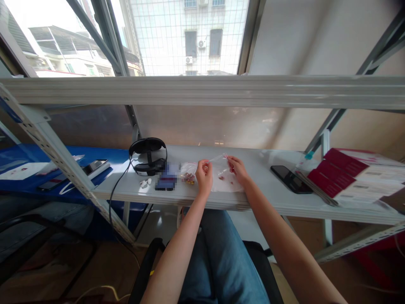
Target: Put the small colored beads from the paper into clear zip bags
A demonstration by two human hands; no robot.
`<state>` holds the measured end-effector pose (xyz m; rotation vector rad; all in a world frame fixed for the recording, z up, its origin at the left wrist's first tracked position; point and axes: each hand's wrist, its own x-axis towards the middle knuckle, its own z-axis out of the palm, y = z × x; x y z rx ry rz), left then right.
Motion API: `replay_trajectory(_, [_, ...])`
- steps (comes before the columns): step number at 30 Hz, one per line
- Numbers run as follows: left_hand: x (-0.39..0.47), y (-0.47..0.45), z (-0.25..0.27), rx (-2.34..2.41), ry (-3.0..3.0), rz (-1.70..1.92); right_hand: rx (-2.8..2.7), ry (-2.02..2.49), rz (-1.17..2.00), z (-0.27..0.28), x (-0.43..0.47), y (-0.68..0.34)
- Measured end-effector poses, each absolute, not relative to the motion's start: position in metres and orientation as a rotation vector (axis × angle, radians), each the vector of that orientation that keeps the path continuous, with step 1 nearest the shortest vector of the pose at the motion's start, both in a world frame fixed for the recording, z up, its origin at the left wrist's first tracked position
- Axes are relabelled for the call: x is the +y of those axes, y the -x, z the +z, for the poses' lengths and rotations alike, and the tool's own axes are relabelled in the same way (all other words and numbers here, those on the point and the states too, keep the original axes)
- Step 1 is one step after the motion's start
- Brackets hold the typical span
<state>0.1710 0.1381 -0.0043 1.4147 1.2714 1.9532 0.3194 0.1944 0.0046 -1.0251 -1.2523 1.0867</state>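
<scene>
A clear plastic bag (218, 168) is stretched between my two hands above the grey shelf. My left hand (204, 174) pinches its upper left corner. On the other side my right hand (238, 168) is closed on the upper right edge, where a pinkish patch shows by the fingertips. Small reddish pieces (221, 177) show in or beneath the bag; which of the two I cannot tell. Just left of my left hand lies another clear bag (189, 176) with several small yellow and dark red pieces.
A black headset (148, 156) with a cable, white earbuds (145, 183) and a blurred blue item (166, 177) are on the left. At right lie a black phone (289, 178) and maroon-and-white printed cards (341, 173). A metal beam (202, 90) crosses above the shelf (259, 198).
</scene>
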Motion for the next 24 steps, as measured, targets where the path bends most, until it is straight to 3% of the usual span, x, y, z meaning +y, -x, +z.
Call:
replay_trajectory(9, [0.135, -0.174, -0.003, 1.251, -1.604, 1.888, -1.678, 1.003, 0.99, 0.007, 0.188, -0.31])
replay_trajectory(18, [0.121, -0.148, -0.007, 1.48, -1.859, 1.703, -2.27, 1.305, 0.149, -0.001, 0.16, -0.361])
replay_trajectory(24, [0.103, -0.132, -0.003, 1.753, -2.385, 1.451, -2.4, 1.414, 0.029, -0.01, 0.14, -0.38])
